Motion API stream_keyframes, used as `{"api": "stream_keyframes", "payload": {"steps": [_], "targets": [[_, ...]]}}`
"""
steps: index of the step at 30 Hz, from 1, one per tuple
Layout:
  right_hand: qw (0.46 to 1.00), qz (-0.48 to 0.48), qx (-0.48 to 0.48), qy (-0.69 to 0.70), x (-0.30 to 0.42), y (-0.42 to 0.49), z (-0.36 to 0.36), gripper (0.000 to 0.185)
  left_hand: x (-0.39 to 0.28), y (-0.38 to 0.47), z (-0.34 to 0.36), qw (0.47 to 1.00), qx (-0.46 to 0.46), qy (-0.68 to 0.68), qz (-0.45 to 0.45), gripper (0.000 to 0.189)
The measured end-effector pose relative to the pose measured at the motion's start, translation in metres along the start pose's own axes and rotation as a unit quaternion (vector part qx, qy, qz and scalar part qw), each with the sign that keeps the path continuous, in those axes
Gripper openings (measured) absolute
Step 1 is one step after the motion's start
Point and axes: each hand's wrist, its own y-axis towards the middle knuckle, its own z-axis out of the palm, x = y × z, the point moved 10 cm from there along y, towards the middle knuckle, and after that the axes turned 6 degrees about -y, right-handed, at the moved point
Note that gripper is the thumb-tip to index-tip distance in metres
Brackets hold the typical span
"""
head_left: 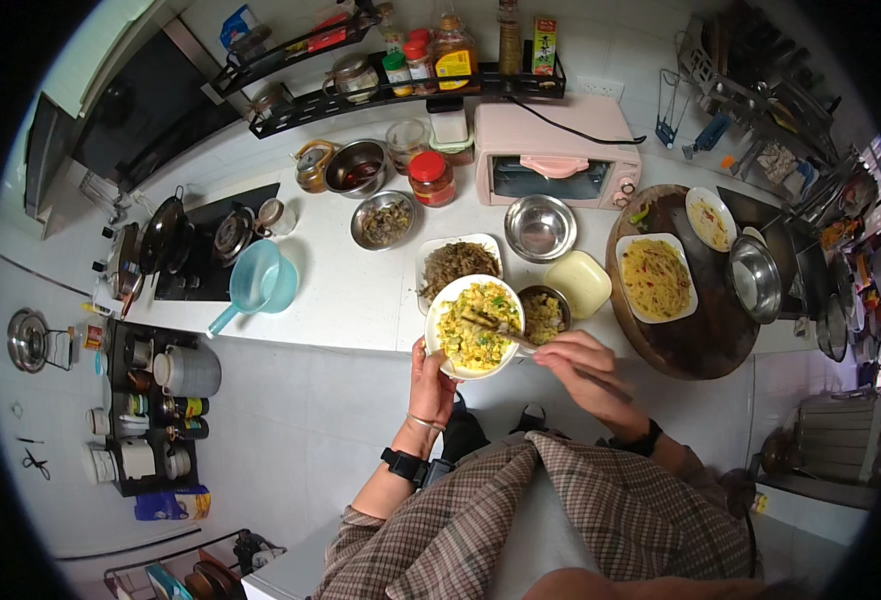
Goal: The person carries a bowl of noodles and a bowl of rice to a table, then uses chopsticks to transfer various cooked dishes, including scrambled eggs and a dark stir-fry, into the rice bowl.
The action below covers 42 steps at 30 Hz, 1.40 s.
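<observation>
My left hand point(434, 379) grips the rim of a white plate point(434, 330) heaped with yellow scrambled egg and green bits point(470, 341). Wooden chopsticks point(523, 340) are held in my right hand point(583, 367), their tips in the egg. Close beside the plate, partly hidden by it, a metal bowl point(566, 304) holds food with yellow pieces. Behind the plate is a square white dish point(427, 259) of brown shredded food. A pale yellow dish point(581, 281) and a shiny steel bowl point(540, 227) stand just beyond the metal bowl.
On the right, a round wooden board point(718, 341) carries a white dish of yellow shreds point(656, 277). A pink toaster oven point(560, 142) and a red-lidded jar point(431, 180) stand at the back. Farther left are a steel bowl of food point(382, 220), a blue-green ladle point(260, 277) and a black cooktop point(200, 255).
</observation>
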Motion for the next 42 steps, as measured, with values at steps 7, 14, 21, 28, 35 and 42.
{"api": "stream_keyframes", "payload": {"steps": [7, 14, 21, 28, 35, 42], "targets": [[0.999, -0.03, 0.023, -0.011, 0.019, 0.048, 0.065, 0.01, -0.065, 0.028, -0.034, 0.998, 0.035, 0.036, 0.044, 0.042], [0.965, 0.198, -0.045, 0.163, -0.032, 0.076, 0.121, 0.014, -0.106, 0.059, -0.073, 0.998, 0.034, 0.055, 0.018, 0.043], [0.999, 0.01, 0.003, 0.052, 0.008, 0.073, 0.14, 0.01, -0.129, 0.084, -0.098, 0.992, 0.032, 0.118, -0.005, 0.041], [0.992, 0.09, -0.09, 0.003, -0.006, 0.018, 0.102, 0.011, -0.126, 0.089, -0.105, 0.988, 0.054, 0.129, -0.06, 0.042], [0.912, 0.228, -0.284, 0.19, -0.078, -0.063, 0.014, 0.021, -0.129, 0.102, -0.172, 0.99, -0.049, 0.132, -0.011, 0.047], [0.874, 0.291, -0.365, 0.134, -0.107, -0.095, -0.027, 0.023, -0.138, 0.156, -0.228, 0.98, -0.131, 0.146, 0.015, 0.044]]}}
